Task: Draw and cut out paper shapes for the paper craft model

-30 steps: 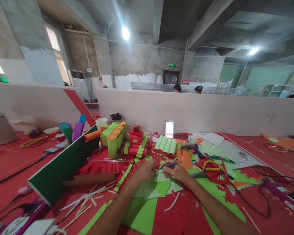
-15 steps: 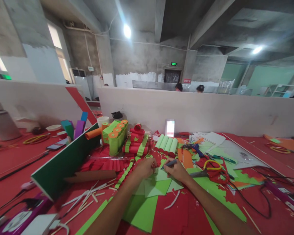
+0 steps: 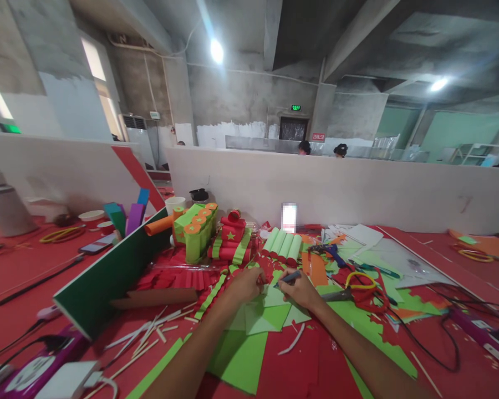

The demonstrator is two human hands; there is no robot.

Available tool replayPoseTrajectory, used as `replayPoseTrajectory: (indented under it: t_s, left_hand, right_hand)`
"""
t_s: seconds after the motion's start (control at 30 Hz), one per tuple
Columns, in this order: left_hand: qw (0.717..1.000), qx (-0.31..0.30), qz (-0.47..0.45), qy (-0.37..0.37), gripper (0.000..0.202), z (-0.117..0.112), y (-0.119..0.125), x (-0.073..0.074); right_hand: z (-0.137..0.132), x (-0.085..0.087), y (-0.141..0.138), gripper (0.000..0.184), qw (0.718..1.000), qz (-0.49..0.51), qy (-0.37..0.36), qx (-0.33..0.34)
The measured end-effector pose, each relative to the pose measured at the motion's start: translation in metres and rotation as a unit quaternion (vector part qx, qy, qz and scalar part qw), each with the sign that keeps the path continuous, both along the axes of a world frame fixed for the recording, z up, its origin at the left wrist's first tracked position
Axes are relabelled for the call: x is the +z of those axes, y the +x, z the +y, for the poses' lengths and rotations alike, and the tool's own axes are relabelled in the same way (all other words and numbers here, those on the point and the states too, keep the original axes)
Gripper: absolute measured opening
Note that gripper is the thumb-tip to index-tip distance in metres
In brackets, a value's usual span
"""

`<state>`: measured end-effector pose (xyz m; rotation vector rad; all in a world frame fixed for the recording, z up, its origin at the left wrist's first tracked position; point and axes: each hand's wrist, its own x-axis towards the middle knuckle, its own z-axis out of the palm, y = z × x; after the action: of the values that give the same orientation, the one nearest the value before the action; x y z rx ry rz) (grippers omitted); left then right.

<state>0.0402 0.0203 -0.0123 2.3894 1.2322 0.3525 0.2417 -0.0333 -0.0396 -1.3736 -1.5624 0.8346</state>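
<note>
My right hand (image 3: 301,289) is closed around a dark marker pen (image 3: 289,278), its tip pointing left and down over pale green paper (image 3: 270,297). Just left of it, my left hand (image 3: 248,284) rests with curled fingers at the upper edge of the same paper. What those fingers pinch, if anything, is hidden; bits of red lie beside them. A bright green sheet (image 3: 237,360) spreads under my forearms. Beyond my hands stand pale green paper rolls (image 3: 283,244) with red ends, and a red roll stack with a yellow-green star (image 3: 231,236).
Scissors with yellow and red handles (image 3: 361,281) and a blue glue gun (image 3: 333,253) lie right. Thin sticks (image 3: 143,341) lie left beside a dark green board (image 3: 103,282). Green rolls with orange tops (image 3: 197,230) stand behind. A cable (image 3: 432,360) crosses the right side.
The marker has shifted very slightly to the right. My left hand stays in place, and the papers lie as before.
</note>
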Motion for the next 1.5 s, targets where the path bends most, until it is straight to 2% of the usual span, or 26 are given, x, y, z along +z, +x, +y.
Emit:
replayPoseTrajectory:
  t_s: [0.67, 1.07, 1.5]
  left_hand:
    - [1.0, 0.007, 0.015, -0.002, 0.018, -0.0081, 0.0041, 0.0077]
    - [1.0, 0.003, 0.01, 0.006, 0.019, -0.0074, 0.0044, 0.0047]
    - [1.0, 0.006, 0.006, -0.001, 0.019, -0.0065, 0.0036, 0.0033]
  right_hand:
    - [-0.0027, 0.005, -0.0016, 0.007, 1.0, -0.024, 0.002, 0.015]
    - [-0.0053, 0.0071, -0.0014, 0.006, 0.999, -0.028, 0.002, 0.043]
    - [-0.0017, 0.0026, -0.0001, 0.004, 1.0, -0.029, -0.004, 0.004]
